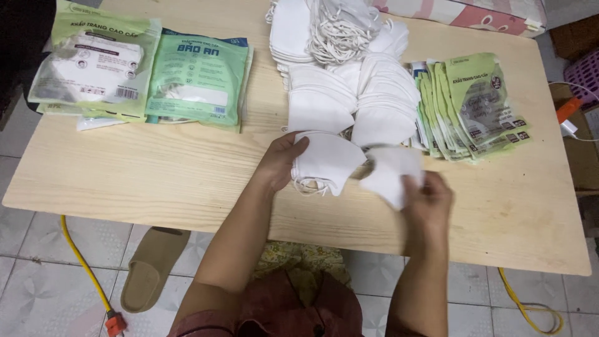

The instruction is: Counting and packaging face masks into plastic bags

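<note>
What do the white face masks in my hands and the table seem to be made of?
The white face masks look like soft, matte non-woven fabric: they fold limply and carry thin elastic loops. The table looks like pale wood or wood-look laminate, smooth, with visible grain lines; which one, I cannot tell.

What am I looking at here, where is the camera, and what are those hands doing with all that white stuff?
The one picture comes from a camera worn on a person's head, looking down at their own two bare hands over a light wooden table. No machine is involved.

The left hand grips a small stack of white folded face masks with loose ear loops hanging below. The right hand holds a single white mask, blurred.

Behind the hands lie piles of the same white masks. To their right sits a fanned pile of flat green packets. At the far left lie two filled mask packs. Under the table you can see a tiled floor, a slipper and a yellow cable.
</note>
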